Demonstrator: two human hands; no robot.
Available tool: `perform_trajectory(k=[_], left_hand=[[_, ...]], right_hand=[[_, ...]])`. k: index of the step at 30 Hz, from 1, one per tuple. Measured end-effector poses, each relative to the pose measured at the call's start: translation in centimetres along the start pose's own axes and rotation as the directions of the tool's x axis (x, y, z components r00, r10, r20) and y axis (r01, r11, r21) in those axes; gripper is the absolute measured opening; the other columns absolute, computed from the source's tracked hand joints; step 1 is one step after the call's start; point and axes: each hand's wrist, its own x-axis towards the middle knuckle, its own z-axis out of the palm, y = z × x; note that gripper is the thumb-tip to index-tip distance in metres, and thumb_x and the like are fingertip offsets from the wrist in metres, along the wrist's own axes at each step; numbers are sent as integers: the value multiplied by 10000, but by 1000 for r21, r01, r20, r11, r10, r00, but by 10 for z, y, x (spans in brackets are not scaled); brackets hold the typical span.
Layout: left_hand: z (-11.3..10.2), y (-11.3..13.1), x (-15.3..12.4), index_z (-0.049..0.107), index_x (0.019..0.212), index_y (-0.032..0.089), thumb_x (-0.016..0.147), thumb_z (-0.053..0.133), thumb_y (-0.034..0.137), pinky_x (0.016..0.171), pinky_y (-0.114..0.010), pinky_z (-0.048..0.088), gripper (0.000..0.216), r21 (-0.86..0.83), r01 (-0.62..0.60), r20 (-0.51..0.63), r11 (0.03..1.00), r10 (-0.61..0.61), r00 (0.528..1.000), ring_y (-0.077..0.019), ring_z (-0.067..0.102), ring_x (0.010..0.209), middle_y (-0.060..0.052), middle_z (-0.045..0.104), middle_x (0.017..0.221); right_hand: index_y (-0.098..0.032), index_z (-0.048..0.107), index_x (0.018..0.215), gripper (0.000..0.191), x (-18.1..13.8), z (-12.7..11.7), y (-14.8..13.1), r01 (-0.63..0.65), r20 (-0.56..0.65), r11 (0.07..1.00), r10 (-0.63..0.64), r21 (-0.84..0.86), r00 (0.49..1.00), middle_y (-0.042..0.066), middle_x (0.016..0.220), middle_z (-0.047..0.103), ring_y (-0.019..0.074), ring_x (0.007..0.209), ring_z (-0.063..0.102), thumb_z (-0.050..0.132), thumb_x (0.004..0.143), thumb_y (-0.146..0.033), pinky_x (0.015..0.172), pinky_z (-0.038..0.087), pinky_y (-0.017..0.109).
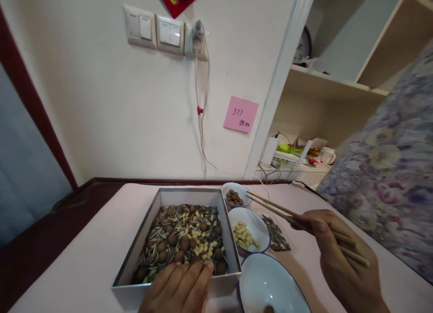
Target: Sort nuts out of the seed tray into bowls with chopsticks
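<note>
1. The right hand (345,254) grasps 2 wooden chopsticks (277,205); their long axis runs forward and leftward from the fingers, and the tips end close together.
2. Those tips stand at the right side of the far bowl (233,186), which holds brown nuts (234,197). Whether they touch it, I cannot tell.
3. From the tips, the open box (189,197) lies leftward, mostly nearer the person, with the far bowl in between. It sits on the table (98,245) and holds mixed striped seeds (157,234), pale kernels (205,249) and brown balls (184,243).
4. The left hand (179,288) is the nearer of the 2 to this mix: its fingers lie over the box's near wall, at the contents. The thumb is hidden, so I cannot tell whether it grips.
5. The 3 bowls form a row along the box's right side, between it and the right hand. The middle bowl (259,227) holds peanuts (244,235); the near bowl (270,277) shows 1 brown piece (269,309).
6. A dark seed patch (277,234) lies just right of the middle bowl, below the chopsticks in view.
</note>
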Motion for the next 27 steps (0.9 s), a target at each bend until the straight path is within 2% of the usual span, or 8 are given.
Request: perform_trajectory(k=[3,7,13,18,22,27], left_hand=[[3,-1,0,730,1086,215,1027,448,220,921,-336,395,289,13,-12,-72,1000,13,997,-140,635,806,20,762,941],[3,-2,-1,723,1110,220,1005,469,199,893,-333,408,276,33,-33,-20,999,34,999,-141,634,818,19,753,956],[4,-2,1,737,1074,220,981,487,211,839,-326,418,266,58,-55,-47,997,57,997,-129,596,807,39,736,941],[7,0,1,743,1046,235,993,475,213,826,-311,429,274,67,-55,-71,996,59,996,-115,589,806,46,717,914],[7,0,1,735,1052,231,1008,488,234,834,-311,433,251,59,-18,-42,998,21,999,-115,587,808,37,705,924],[7,-4,2,727,1056,229,1013,483,288,805,-302,432,255,80,-97,-76,992,103,992,-120,575,797,25,691,938]], right_hand=[[-274,687,968,181,3,18,-18,64,75,995,-70,79,995,19,945,657,163,892,642,511,989,-306,743,526,274],[-258,656,911,192,10,57,-32,67,287,984,-113,165,951,12,871,635,151,829,613,488,1001,-284,706,484,272],[-220,588,789,277,22,110,-25,56,491,987,-125,153,862,-1,757,568,139,714,545,469,1005,-346,663,422,282],[-221,543,733,312,26,125,-16,57,531,990,-118,129,839,-7,720,523,146,686,502,477,997,-372,656,388,294],[-219,561,755,319,26,126,-13,36,520,993,-88,109,849,3,732,543,154,699,520,463,999,-400,664,400,295],[-222,559,736,348,27,132,-7,9,519,996,-56,92,853,6,714,548,165,694,523,461,993,-435,659,407,297]])
